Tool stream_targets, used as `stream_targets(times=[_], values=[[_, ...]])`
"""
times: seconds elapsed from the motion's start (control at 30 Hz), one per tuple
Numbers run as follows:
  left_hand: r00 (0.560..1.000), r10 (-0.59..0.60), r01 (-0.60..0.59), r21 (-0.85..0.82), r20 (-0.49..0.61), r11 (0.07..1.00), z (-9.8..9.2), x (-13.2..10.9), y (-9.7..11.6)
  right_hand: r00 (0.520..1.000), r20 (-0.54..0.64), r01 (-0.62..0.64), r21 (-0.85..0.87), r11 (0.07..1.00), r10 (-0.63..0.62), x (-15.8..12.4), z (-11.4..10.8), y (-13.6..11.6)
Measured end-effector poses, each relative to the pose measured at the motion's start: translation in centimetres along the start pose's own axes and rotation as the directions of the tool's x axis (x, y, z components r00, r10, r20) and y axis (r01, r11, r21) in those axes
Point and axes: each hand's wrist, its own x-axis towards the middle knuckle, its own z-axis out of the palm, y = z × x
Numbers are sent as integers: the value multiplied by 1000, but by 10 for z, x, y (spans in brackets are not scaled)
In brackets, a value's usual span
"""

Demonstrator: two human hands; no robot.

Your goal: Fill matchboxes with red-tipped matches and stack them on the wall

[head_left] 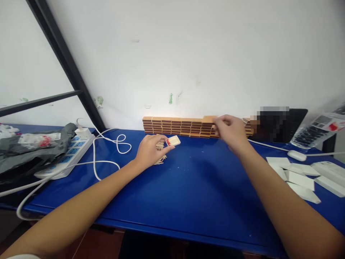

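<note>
My left hand grips a small white matchbox tray between thumb and fingers. Red-headed matches lie in the tray. Loose matches are piled on the table just under and beside that hand. My right hand pinches an orange-brown matchbox cover by its right end, at the top of the matchbox stack; whether it touches the stack I cannot tell. The long stack of matchboxes, several layers high with dark striking sides facing me, stands along the wall. My right hand hides part of it.
A power strip with white cables and a grey plastic bag lie at the left. White card pieces, a white mouse-like device, a dark tablet and a plastic-wrapped bottle are at the right of the blue table.
</note>
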Motion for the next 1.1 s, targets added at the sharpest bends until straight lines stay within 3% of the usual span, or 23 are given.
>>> stream_targets(times=[0.07,0.13,0.2,0.53,0.83,1.1], values=[[998,-61,61,-10,-10,998,-1,1,-1,976,218,-80,280,957,17,-19,17,-19],[994,-107,107,-12,-6,994,-2,2,-1,928,370,-127,400,908,-33,-34,29,-32],[992,-129,129,-19,2,992,-2,2,0,900,432,-156,457,875,-65,-43,35,-38],[991,-130,130,-79,11,988,-3,4,6,825,558,-224,476,851,-95,-42,28,-36],[996,-76,80,-128,42,988,-5,5,8,861,504,-230,516,825,-76,-47,39,-31],[996,-83,85,-183,17,980,-4,5,8,857,505,-204,520,829,-106,-63,52,-41]])
